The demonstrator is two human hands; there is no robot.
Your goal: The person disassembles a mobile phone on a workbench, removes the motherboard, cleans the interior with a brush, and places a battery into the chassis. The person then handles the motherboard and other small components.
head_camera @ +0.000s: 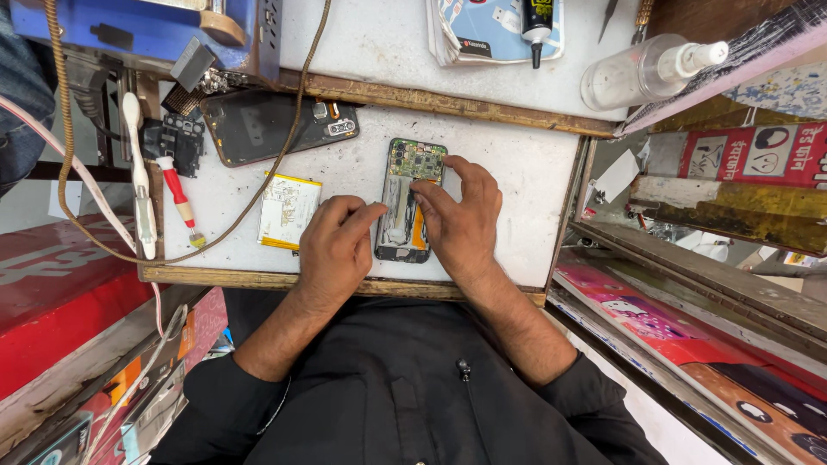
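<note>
The left hand [332, 250] rests loosely curled, its forefinger tip touching the left edge of the opened phone [408, 200]. The right hand [461, 220], fingers slightly spread, presses on the phone's middle. Left of the phone lies a battery [287, 211].

Counter [534, 172]: white top, matt, scuffed and speckled; edging of worn bare wood, rough. Opened phone [410, 200] at centre: exposed green circuit board, dull metal shielding, an orange strip low down. Back cover [258, 129] to its left: dark glossy plastic, catching reflections. Battery [288, 210]: foil-like wrap, white and yellow, slightly shiny. Screwdriver [178, 198], far left: red and white smooth plastic handle. Spray bottle [642, 71], far right: clear plastic, glossy. Sleeves of black matt cloth.
</note>
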